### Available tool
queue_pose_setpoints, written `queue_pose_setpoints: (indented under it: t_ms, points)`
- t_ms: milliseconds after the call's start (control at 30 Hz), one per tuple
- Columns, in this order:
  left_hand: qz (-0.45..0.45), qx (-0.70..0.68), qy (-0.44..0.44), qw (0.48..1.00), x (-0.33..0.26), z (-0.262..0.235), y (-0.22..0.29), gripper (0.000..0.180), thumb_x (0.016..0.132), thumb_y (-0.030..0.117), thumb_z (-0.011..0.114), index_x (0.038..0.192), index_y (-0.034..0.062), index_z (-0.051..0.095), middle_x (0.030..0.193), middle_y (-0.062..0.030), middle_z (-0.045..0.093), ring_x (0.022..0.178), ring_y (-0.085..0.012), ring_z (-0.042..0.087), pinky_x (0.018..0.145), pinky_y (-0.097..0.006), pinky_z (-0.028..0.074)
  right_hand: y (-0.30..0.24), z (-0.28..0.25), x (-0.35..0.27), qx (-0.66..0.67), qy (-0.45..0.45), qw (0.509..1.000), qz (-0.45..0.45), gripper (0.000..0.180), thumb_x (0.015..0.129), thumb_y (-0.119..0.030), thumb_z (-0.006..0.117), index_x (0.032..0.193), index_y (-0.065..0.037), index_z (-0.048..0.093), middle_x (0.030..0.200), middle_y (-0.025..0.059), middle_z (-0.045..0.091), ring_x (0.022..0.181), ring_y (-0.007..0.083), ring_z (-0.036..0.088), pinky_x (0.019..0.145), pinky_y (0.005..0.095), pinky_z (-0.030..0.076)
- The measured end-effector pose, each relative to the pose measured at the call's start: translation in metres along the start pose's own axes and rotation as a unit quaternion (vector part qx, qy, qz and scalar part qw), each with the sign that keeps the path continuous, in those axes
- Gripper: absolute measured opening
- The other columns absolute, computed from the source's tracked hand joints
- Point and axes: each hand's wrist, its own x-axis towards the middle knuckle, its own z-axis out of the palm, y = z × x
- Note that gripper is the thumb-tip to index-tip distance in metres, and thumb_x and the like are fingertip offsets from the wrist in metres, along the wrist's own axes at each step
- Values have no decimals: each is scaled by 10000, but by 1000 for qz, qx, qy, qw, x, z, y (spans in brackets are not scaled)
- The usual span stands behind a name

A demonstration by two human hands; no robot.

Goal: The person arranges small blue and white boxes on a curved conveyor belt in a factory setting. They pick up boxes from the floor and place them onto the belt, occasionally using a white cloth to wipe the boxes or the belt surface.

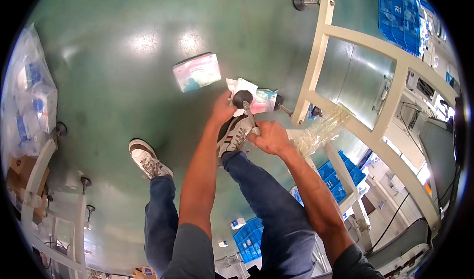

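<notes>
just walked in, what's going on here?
A person stands on a green floor, looking down. Their right hand grips the shaft of a tool with a round black head, which sits against a white packet low down by their right shoe. The left hand is at the packet's edge beside the tool head. Another pink and blue packet lies apart on the floor. A cream metal frame stands to the right.

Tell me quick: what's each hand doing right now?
Left hand: closed on the white packet under the tool's dark round head.
Right hand: closed around the handle of the round-headed tool.
</notes>
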Motion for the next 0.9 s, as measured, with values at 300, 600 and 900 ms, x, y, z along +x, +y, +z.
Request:
queue_pose_setpoints:
  t_ms: [300,600,900]
  points:
    - [-296,-351,-147,876,-58,16,-11,373,882,87,808,1217,4,667,1107,-135,727,928,-304,724,764,-379,608,7,-7,-17,-4,19,1000,0,532,877,-475,680,1098,5,745,973,289,755,983,461,731,898,543,573]
    - [-117,-593,-88,792,-47,170,-19,446,1004,246,706,1376,14,620,1221,-83,721,1078,-248,703,905,-394,573,-1,-4,-20,2,51,998,-49,558,855,-426,698,1084,82,725,1142,376,650,1035,514,686,929,555,559]
    - [14,-31,19,999,-13,169,32,496,956,243,711,1372,7,581,1202,-306,675,1168,-503,617,1006,-526,497,1,-17,-21,-13,3,1000,9,558,806,-422,673,1070,67,719,883,333,721,924,515,709,904,554,557]
